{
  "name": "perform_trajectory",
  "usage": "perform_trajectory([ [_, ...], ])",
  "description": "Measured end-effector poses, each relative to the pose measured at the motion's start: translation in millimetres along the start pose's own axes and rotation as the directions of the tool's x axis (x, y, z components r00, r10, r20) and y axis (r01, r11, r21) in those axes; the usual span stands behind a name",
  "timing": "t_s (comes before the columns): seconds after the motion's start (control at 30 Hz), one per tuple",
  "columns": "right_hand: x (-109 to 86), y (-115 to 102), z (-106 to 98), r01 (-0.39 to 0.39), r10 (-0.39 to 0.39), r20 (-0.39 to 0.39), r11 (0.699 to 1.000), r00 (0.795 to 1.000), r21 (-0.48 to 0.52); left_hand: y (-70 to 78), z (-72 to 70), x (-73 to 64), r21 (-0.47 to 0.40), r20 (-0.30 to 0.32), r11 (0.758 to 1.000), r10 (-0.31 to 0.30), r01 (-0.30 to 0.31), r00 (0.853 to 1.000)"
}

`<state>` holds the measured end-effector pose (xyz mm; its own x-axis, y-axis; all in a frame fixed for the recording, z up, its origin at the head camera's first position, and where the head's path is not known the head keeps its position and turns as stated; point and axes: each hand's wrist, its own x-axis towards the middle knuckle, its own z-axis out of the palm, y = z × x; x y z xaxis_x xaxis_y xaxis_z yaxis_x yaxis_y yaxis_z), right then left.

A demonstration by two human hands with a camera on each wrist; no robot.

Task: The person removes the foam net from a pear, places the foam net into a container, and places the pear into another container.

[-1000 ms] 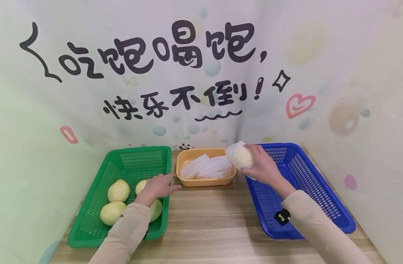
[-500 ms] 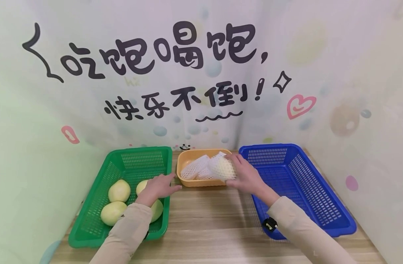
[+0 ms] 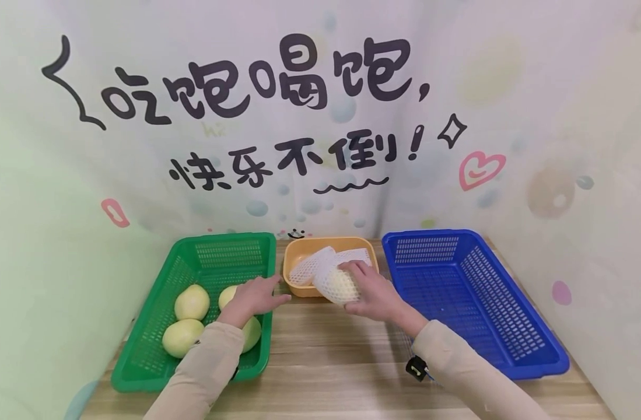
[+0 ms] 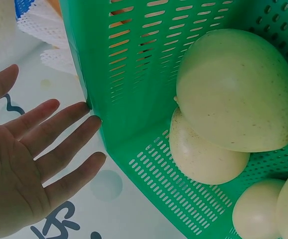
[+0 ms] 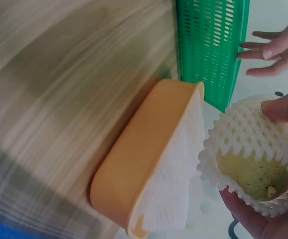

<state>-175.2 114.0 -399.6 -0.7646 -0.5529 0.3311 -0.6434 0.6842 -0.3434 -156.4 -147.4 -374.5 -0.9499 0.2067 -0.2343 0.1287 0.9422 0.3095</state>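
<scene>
My right hand (image 3: 375, 296) grips a pale yellow-green melon (image 3: 342, 287) wrapped in a white foam net (image 5: 246, 124), held above the front edge of the orange bin (image 3: 301, 290). Thumb and fingers curl round its sides, and in the right wrist view the net's open end shows the stem end. My left hand (image 3: 254, 300) hovers over the right side of the green basket (image 3: 142, 384), fingers spread and holding nothing. In the left wrist view its fingertips come close to the basket rim; contact cannot be told. Several bare melons (image 3: 191, 302) lie in that basket, partly hidden by my left arm.
More white foam nets (image 3: 308, 267) lie flat in the orange bin. A blue perforated basket (image 3: 430, 286) stands on the right. All three containers are on a wood-grain table (image 3: 320, 361) against a printed wall cloth (image 3: 278, 210). A small black device (image 3: 417, 368) hangs at my right wrist.
My right hand has carried the netted melon leftward and down, from beside the blue basket's back left corner to the orange bin's front. The left hand has stayed nearly still.
</scene>
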Motion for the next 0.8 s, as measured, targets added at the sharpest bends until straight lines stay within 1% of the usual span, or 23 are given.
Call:
perform_trajectory([
  [0.3, -3.9, -3.7, 16.3, -0.025, 0.026, 0.067, 0.999, 0.997, -0.024, -1.5, 0.7, 1.1, 0.001, -0.001, 1.000, 0.012, -0.012, 1.000],
  [0.57, -6.3, -4.8, 30.0, 0.026, -0.021, 0.109, 0.999, 0.994, -0.041, -0.4, 0.4, 1.0, -0.001, 0.003, 1.000, -0.001, 0.001, 1.000],
  [0.8, -8.0, -5.2, 40.5, 0.015, -0.004, 0.138, 0.997, 0.990, -0.076, -0.5, 0.4, 0.6, 0.007, 0.000, 1.000, -0.001, 0.001, 1.000],
])
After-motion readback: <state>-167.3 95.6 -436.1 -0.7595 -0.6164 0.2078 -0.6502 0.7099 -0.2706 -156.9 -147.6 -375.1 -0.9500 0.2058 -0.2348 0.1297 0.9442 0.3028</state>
